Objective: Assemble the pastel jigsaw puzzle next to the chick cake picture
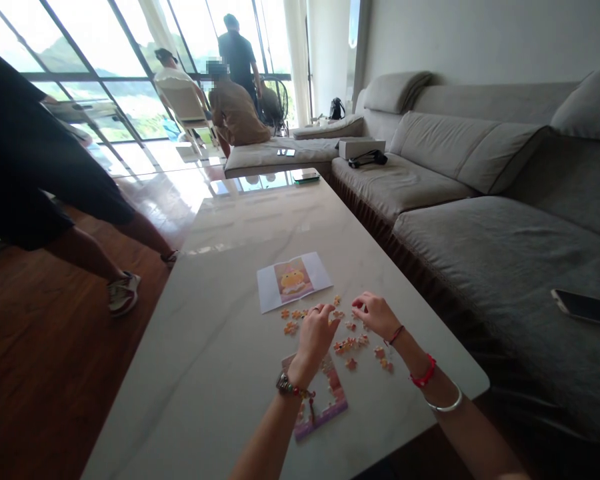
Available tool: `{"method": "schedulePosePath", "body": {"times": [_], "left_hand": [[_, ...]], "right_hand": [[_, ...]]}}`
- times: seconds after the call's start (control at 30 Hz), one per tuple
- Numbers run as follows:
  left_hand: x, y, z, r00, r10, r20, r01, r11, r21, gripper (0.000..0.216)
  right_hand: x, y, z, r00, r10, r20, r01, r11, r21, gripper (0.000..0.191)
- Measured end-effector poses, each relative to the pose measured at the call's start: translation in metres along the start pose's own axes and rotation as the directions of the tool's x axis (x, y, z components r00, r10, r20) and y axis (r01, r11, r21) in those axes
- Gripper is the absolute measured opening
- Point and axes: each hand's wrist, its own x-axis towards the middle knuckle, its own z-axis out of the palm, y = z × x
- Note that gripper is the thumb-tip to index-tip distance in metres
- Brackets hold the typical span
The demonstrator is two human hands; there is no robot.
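Fingers (332, 309) of the left hand (316, 337) bent downward over loose puzzle pieces (351, 343), thumb and index drawn close; whether a piece sits between them, cannot tell. Right hand (379, 315) just across from them, thumb and index tips nearly together; too small to tell if they pinch anything. Pieces, orange, yellow and pinkish, scattered under and between both sets of fingers, some to the left of the left fingers, others nearer the wearer below the right ones. Partly built puzzle (325, 419) nearer the wearer than the left fingers, partly covered by that wrist; purple lower edge in place, pale interior showing. Creased paper sheet (266, 288) just beyond the left fingers, printed with a yellow character. All on a pale marbled desk (190, 373). Phone (306, 177) well beyond the fingers, at the far end. Grey sofa (445, 227) to the right of the right fingers, with another phone (587, 308) on its seat. Well off to the left, a person in dark shorts (80, 180); three people (240, 113) far ahead by the windows (105, 50).
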Motion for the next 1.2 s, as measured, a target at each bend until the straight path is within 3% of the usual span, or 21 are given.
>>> {"method": "schedulePosePath", "body": {"times": [0.1,0.23,0.4,0.5,0.63,0.8,1.0,1.2], "left_hand": [[0.000,0.002,0.000,1.000,0.001,0.004,-0.001,1.000,0.012,0.019],[0.002,0.002,0.000,1.000,-0.009,0.004,0.009,0.999,0.032,0.019],[-0.013,-0.007,-0.008,0.999,-0.032,-0.004,0.031,0.999,-0.034,0.018],[-0.044,-0.014,-0.017,0.996,-0.094,-0.005,0.093,0.986,-0.139,0.019],[-0.100,-0.017,-0.028,0.982,-0.188,0.013,0.184,0.944,-0.275,0.017],[-0.153,-0.008,-0.030,0.925,-0.353,0.144,0.379,0.812,-0.444,0.019],[-0.160,-0.010,-0.023,0.903,-0.429,0.028,0.405,0.826,-0.391,0.015],[-0.147,-0.014,-0.022,0.908,-0.415,-0.054,0.403,0.901,-0.162,0.017]], "right_hand": [[0.014,0.001,0.007,0.998,-0.031,0.054,0.033,0.999,-0.034,0.017],[0.044,-0.001,0.024,0.969,-0.152,0.192,0.171,0.982,-0.083,0.028],[0.062,-0.001,0.031,0.947,-0.110,0.302,0.172,0.967,-0.188,0.010],[0.042,-0.006,0.028,0.951,-0.166,0.260,0.202,0.972,-0.118,0.006],[-0.007,-0.036,0.029,0.911,-0.357,0.207,0.311,0.924,0.222,0.009],[-0.061,-0.077,0.046,0.883,-0.364,0.296,0.224,0.882,0.416,0.013],[-0.062,-0.080,0.071,0.905,-0.279,0.320,0.161,0.923,0.350,0.013],[-0.052,-0.080,0.074,0.917,-0.262,0.300,0.170,0.939,0.299,0.015]]}}
